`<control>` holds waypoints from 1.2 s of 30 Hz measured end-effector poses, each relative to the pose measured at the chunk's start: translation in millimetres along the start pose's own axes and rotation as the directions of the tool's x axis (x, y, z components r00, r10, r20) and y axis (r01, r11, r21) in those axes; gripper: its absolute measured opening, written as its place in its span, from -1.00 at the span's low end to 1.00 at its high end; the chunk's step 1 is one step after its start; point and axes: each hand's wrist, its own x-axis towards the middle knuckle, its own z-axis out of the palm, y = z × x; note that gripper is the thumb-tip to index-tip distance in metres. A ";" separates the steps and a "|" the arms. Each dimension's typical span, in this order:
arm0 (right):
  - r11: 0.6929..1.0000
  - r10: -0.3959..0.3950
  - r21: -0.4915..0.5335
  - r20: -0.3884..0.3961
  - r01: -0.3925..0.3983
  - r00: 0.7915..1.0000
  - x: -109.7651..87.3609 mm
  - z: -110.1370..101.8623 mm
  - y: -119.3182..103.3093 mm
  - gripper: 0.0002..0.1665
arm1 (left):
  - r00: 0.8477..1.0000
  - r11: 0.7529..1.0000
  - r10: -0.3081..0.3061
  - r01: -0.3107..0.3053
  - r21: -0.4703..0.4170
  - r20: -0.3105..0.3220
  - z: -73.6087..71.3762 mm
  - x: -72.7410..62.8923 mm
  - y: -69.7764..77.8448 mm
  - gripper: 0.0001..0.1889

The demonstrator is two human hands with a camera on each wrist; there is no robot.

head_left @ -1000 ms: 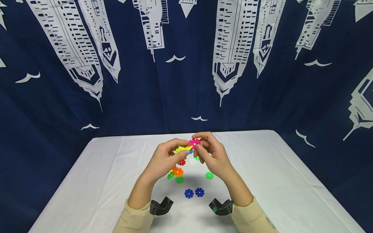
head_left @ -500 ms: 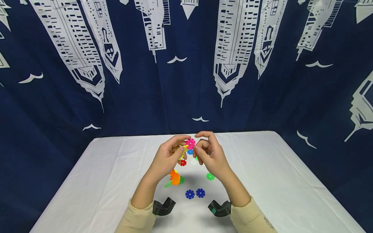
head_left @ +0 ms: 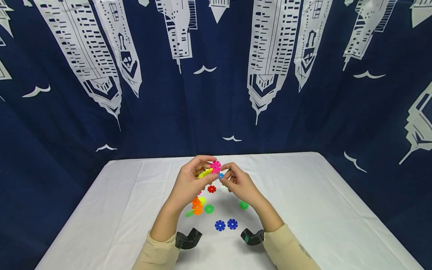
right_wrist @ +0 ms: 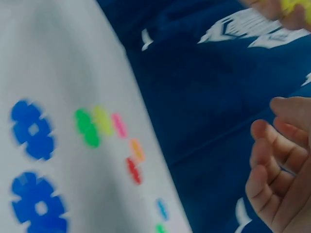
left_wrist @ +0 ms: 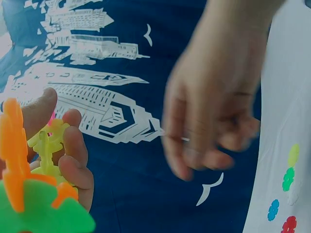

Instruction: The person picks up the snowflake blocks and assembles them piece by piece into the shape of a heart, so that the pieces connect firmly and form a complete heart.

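Discs (head_left: 211,189), some behind hands (head_left: 239,183), blue pair (head_left: 220,225) unobstructed

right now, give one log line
left hand: holds pink notched plastic disc, yellow notched plastic discs | right hand: empty | white cloth: blue notched plastic discs

My right hand (right_wrist: 297,191) hung loosely curled at right, navy cloth (right_wrist: 204,97) behind it. Left hand (right_wrist: 271,8) had fingers on a yellow piece (right_wrist: 295,5), top corner. White table (right_wrist: 53,58) held two blue discs (right_wrist: 38,144) up close, blurry green disc (right_wrist: 87,128), pink disc (right_wrist: 119,125), red disc (right_wrist: 133,171) farther off.

navy skyline curtain (head_left: 216,97) behind white table (head_left: 303,210)
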 end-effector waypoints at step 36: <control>0.916 0.114 -0.402 0.262 0.001 0.958 -10.7 53.4 44.2 -0.73 | 1.000 1.000 0.008 -0.007 0.029 -0.008 -0.3 1.9 -3.4 -0.64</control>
